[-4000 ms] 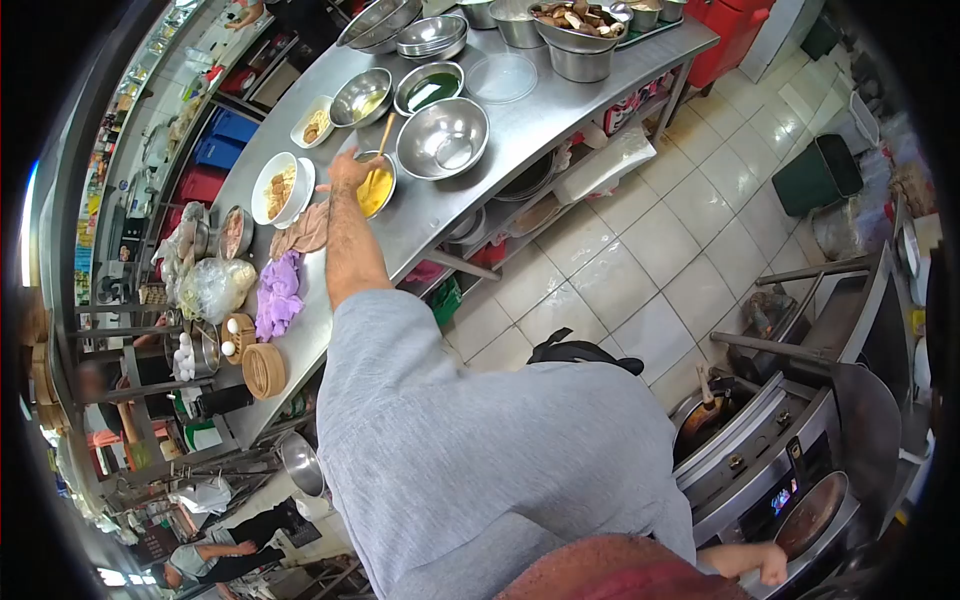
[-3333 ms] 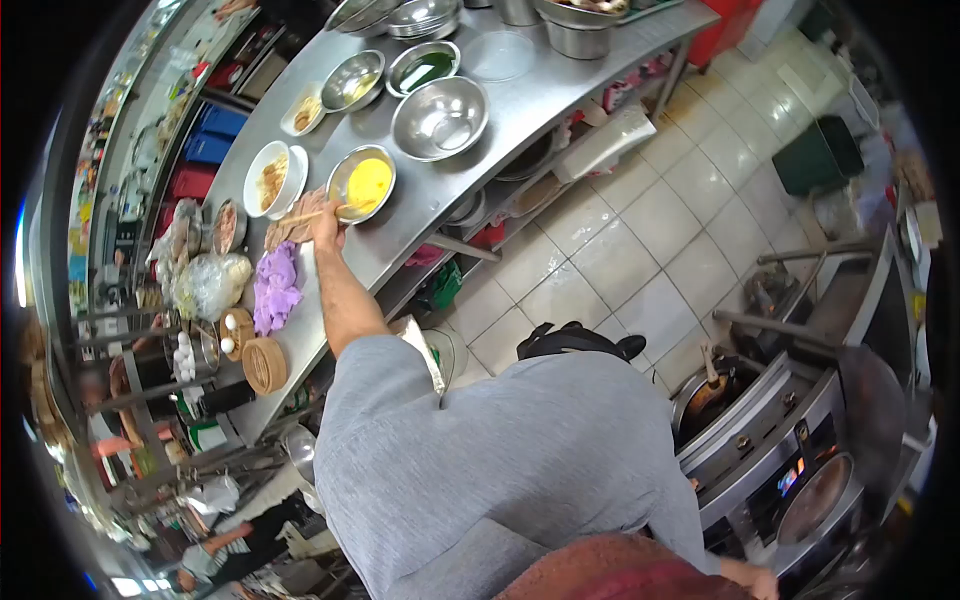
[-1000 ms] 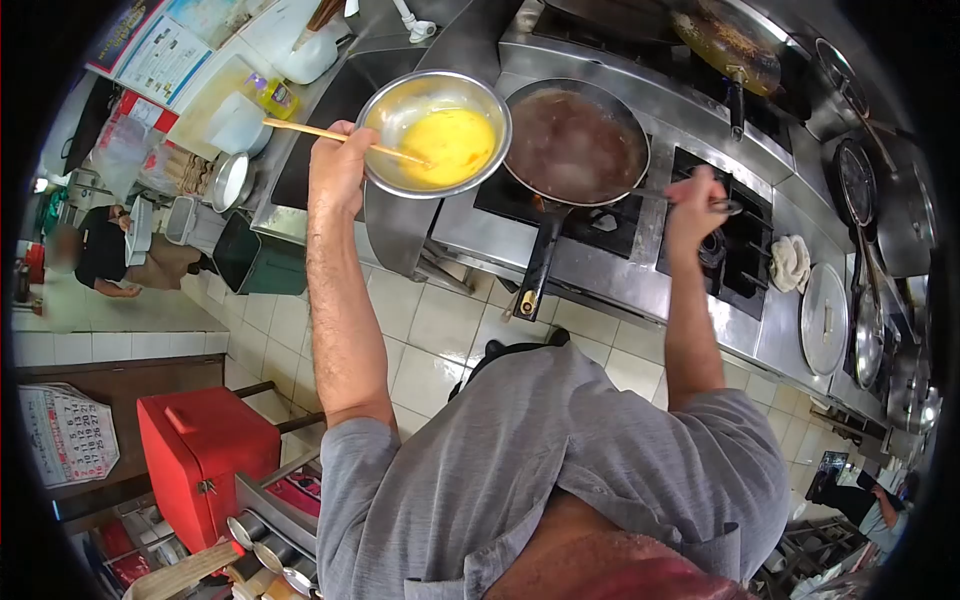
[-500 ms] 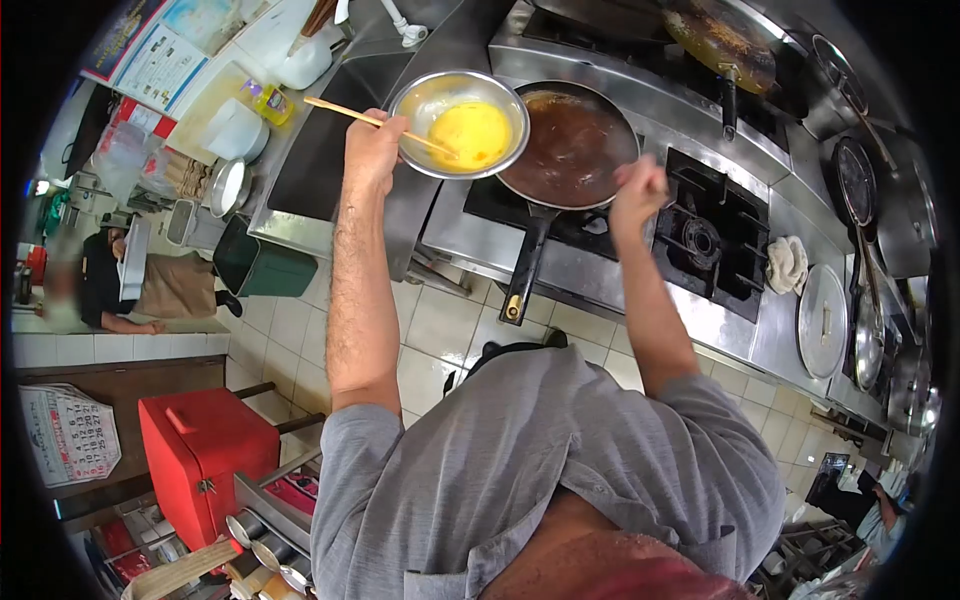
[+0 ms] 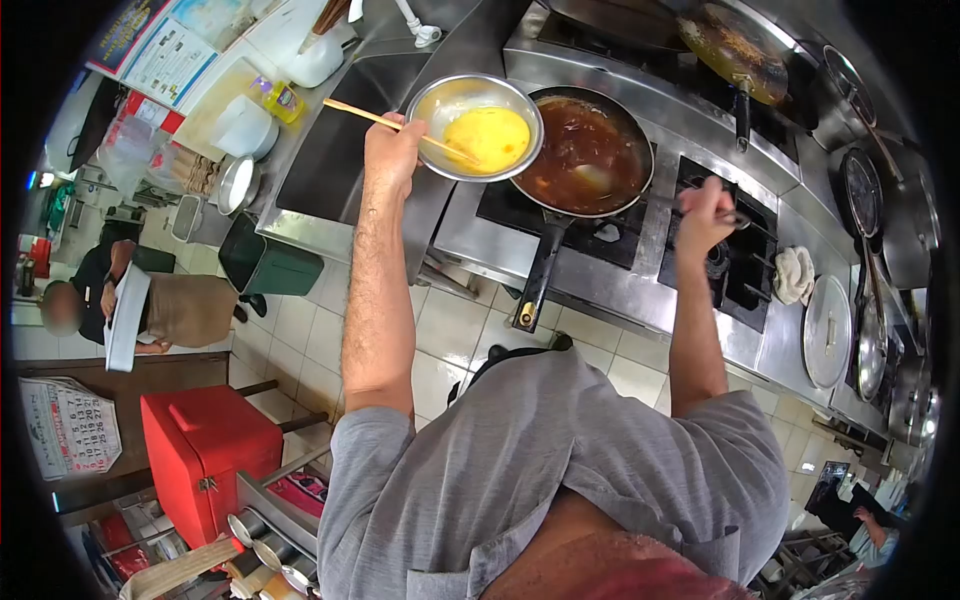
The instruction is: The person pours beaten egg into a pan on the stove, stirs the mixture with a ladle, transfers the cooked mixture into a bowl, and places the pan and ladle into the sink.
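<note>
My left hand (image 5: 392, 158) grips the rim of a steel mixing bowl (image 5: 425, 98) together with wooden chopsticks (image 5: 352, 110). Yellow beaten egg (image 5: 488, 138) lies in the bowl, and the chopstick tips reach into it. Just right of the bowl, a black frying pan (image 5: 552, 235) of reddish-brown sauce (image 5: 575, 140) sits on the stove. My right hand (image 5: 706, 215), slightly blurred, is closed around the handle of what looks like a ladle. Its pale rounded end (image 5: 592, 180) appears in the sauce.
A gas burner (image 5: 720, 260) is below my right hand. A folded cloth (image 5: 794, 275) and a round lid (image 5: 827, 330) lie farther right. Another pan (image 5: 735, 50) stands behind. The sink (image 5: 335, 150) is left. A person (image 5: 170, 300) carries a white tray at far left.
My right hand has moved right, away from above the pan's edge. The sauce looks stirred, with a pale rounded end now showing. The person at left has turned with the tray.
</note>
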The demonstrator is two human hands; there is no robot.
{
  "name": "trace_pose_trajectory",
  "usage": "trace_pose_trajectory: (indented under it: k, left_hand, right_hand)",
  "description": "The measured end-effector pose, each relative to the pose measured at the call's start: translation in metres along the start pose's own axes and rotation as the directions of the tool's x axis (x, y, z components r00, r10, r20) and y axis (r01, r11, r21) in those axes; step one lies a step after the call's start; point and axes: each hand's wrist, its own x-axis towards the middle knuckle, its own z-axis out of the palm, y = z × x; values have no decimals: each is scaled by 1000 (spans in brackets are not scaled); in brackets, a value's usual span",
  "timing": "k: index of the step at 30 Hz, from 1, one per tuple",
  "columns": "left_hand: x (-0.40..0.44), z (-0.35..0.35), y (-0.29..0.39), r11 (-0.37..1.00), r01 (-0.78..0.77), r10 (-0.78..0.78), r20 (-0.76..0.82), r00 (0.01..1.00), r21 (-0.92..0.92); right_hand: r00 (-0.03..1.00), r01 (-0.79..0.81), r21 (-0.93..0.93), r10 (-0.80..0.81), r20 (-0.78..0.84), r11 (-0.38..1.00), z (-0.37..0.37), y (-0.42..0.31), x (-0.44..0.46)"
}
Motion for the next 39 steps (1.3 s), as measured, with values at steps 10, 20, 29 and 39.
trace_pose_trajectory:
  k: [10, 20, 29, 39]
  left_hand:
    - [1, 7, 2, 1000, 13, -13, 20, 1000, 3]
    - [21, 21, -5, 997, -18, 17, 13, 1000, 72]
    - [60, 72, -5, 960, -194, 207, -43, 977, 203]
    - [63, 119, 9, 931, -270, 293, -60, 954, 245]
  right_hand:
    - [998, -40, -22, 39, -43, 999, -4, 3, 1]
    - [994, -90, 68, 94, -62, 994, -8, 8, 4]
    - [950, -294, -165, 306, 57, 942, -9, 47, -57]
    - [945, -322, -40, 323, 42, 946, -49, -40, -40]
